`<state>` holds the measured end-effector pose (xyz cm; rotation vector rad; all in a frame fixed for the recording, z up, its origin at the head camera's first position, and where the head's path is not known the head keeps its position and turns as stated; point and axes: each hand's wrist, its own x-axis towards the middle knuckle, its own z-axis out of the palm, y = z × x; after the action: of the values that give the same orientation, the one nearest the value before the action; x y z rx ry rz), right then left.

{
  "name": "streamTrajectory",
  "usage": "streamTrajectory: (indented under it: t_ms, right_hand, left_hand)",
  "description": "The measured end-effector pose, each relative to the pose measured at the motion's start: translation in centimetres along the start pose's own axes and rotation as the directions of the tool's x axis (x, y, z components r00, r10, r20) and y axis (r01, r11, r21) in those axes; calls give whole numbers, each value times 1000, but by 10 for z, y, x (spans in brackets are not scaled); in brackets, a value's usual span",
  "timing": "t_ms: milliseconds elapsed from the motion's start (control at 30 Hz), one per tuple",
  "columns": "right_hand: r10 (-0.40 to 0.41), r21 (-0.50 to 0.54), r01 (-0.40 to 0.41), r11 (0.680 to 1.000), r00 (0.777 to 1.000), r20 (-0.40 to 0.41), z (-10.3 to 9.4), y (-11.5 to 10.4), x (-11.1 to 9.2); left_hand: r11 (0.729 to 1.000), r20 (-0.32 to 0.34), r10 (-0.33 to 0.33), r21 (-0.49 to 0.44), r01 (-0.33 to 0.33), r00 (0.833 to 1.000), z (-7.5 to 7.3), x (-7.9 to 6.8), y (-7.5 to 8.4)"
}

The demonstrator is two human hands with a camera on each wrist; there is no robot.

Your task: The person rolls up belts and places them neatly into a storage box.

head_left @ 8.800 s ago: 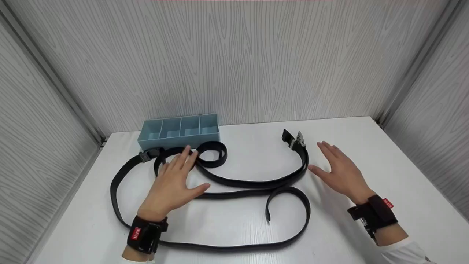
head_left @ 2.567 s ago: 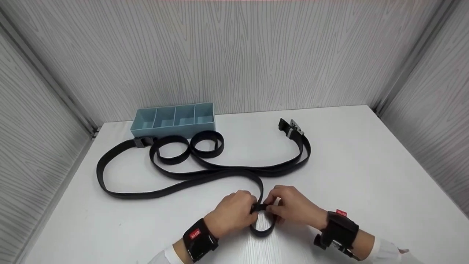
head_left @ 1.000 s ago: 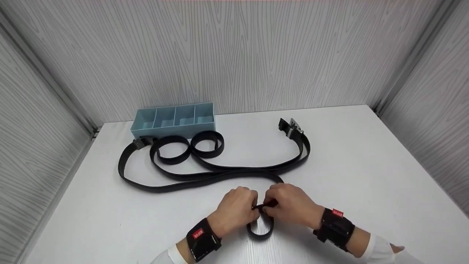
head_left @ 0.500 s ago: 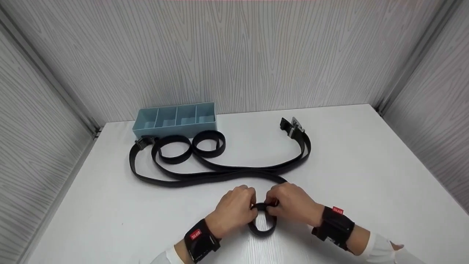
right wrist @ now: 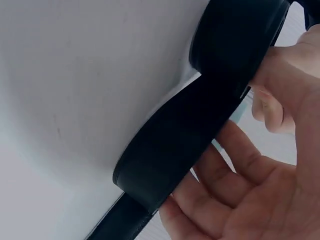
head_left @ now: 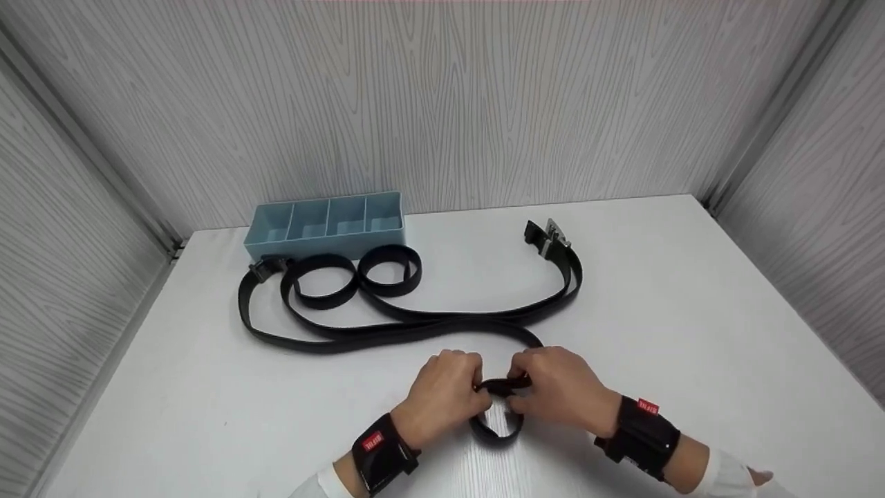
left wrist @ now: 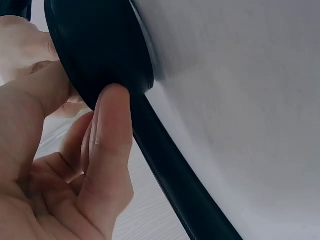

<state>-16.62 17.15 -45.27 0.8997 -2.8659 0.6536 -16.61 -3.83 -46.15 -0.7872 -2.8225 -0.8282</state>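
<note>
Both hands work on a black belt, its free end wound into a small upright coil (head_left: 496,437) near the front of the table. My left hand (head_left: 442,391) pinches the coil's left side between thumb and fingers. On the other side my right hand (head_left: 561,389) grips the coil where the strap runs in, its fingers (right wrist: 200,187) lying along the belt (right wrist: 165,142) in the right wrist view. From there the strap curves left to a buckle (head_left: 268,268). Two more black belts lie behind, with rolled ends (head_left: 325,302) and metal buckles (head_left: 553,238).
A blue tray (head_left: 325,247) with several compartments stands at the back left, close behind the rolled belt ends. The white table (head_left: 664,297) is bounded by grey wood-patterned panels (head_left: 442,104) at the back and sides.
First open above the belts, both hands then took hold of one belt's end and wound it into a coil. Its strap has drawn in from the left. Lately the fingers have shifted slightly.
</note>
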Motion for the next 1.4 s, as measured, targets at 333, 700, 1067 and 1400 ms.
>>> streamTrajectory:
  t_ms: [333,700,1067,1400]
  right_hand:
    - [-83,21,83,996,996,15,3,3,2]
    - [-87,-13,87,996,996,9,0,7,-2]
    - [-212,-49,211,976,977,-20,0,9,-2]
    - [-201,18,201,980,979,37,5,4,2]
  left_hand:
    - [1000,81,-19,14,18,996,-1,-2,6]
    - [1000,58,31,-5,-30,998,3,0,6]
    - [999,65,-33,24,32,997,1,-6,9]
    - [1000,107,19,9,-20,994,-3,0,6]
